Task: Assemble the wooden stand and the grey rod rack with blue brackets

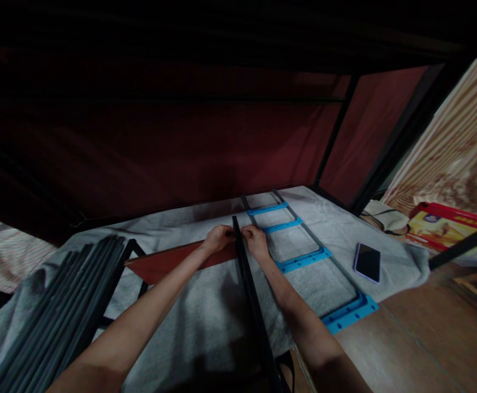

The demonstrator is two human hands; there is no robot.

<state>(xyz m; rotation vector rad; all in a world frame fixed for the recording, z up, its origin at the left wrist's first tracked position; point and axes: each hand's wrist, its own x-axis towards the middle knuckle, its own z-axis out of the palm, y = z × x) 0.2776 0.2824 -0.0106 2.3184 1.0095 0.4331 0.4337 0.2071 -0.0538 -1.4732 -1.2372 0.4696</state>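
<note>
A long black bar (251,305) runs from close to me toward the far side of the cloth, its far end tilted up. My left hand (219,238) is closed at the bar's left side near that far end, fingertips against it. On the opposite side, my right hand (256,242) pinches at the same spot. Anything small between the fingertips is hidden. Behind my left forearm lies a reddish-brown board (185,261), its right end close to the bar.
Grey cloth (197,327) covers the surface. Dark tubes (64,311) lie bundled at left beside a black frame (118,292). Right of the bar are blue brackets (351,315) joined by grey rods, and a phone (368,262). A dark post (337,131) stands behind, before red panels.
</note>
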